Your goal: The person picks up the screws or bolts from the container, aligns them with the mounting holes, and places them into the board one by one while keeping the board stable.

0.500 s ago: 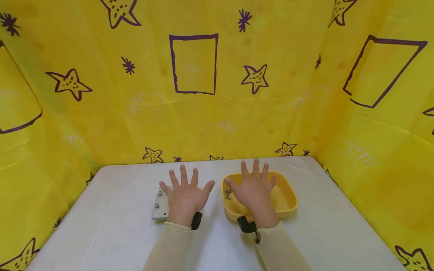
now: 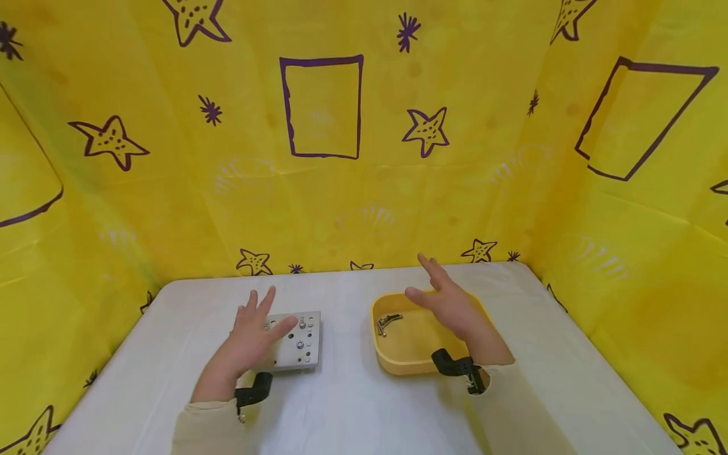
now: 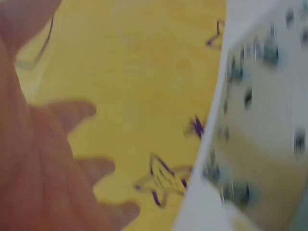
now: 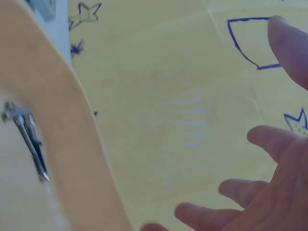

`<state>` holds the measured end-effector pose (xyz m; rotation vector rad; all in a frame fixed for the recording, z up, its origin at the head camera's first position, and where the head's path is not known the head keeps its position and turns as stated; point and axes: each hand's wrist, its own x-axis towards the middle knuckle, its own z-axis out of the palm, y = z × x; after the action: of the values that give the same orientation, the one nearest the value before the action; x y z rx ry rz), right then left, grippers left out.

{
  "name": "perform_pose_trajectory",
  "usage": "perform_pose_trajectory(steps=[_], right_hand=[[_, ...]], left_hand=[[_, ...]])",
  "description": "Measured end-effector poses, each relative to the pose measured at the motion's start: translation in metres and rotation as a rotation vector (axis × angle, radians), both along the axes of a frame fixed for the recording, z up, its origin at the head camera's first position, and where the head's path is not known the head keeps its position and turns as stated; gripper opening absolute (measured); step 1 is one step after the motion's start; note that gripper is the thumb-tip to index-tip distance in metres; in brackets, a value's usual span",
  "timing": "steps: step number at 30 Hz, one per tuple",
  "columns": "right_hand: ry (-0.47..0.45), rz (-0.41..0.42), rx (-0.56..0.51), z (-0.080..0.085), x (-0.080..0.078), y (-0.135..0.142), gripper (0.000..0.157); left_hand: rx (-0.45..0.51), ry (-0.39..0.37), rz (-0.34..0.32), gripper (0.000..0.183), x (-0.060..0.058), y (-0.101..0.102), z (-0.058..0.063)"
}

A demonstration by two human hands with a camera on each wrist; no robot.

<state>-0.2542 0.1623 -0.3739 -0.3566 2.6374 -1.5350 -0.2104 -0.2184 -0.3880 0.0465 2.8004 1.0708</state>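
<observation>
Left hand [image 2: 246, 341] and right hand [image 2: 457, 313]: fingers extended, both empty.
Head view: left hovers by the metal plate [image 2: 310, 355] at seven o'clock, right over the yellow tray [image 2: 406, 366] at five, screws [image 2: 382, 325] toward its nine.

A plain cream left sleeve [image 2: 207, 430] and a matching right sleeve [image 2: 523, 411] are being worn; at their far ends, an angular black left wrist mount [image 2: 254, 389] and a similar right wrist mount [image 2: 452, 364] are being displayed, small metallic fittings [image 2: 472, 383] included.
</observation>
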Motion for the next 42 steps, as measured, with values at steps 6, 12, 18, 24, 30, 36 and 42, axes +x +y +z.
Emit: perform_pose_trajectory(steps=[6,12,18,24,30,36,42], right_hand=[[-0.115,0.046,-0.105,-0.023,0.001,-0.004,0.074],[-0.123,0.18,-0.026,-0.046,-0.006,-0.018,0.059],[-0.104,0.246,0.078,-0.061,-0.012,-0.03,0.055],[-0.042,0.296,0.149,-0.069,-0.014,-0.035,0.053],[0.002,0.312,0.228,-0.072,-0.016,-0.037,0.049],[-0.058,0.299,0.228,-0.074,-0.017,-0.04,0.041],[-0.077,0.305,0.219,-0.074,-0.015,-0.042,0.038]], left_hand=[[0.454,-0.173,-0.094,0.089,-0.002,-0.06,-0.04],[0.655,-0.254,-0.153,0.089,-0.004,-0.079,-0.068],[0.717,-0.234,-0.184,0.088,-0.006,-0.085,-0.077],[0.695,-0.235,-0.129,0.089,-0.008,-0.085,-0.081],[0.694,-0.246,-0.1,0.089,-0.01,-0.084,-0.084],[0.671,-0.243,-0.085,0.089,-0.009,-0.083,-0.082],[0.67,-0.246,-0.081,0.089,-0.008,-0.082,-0.08]])
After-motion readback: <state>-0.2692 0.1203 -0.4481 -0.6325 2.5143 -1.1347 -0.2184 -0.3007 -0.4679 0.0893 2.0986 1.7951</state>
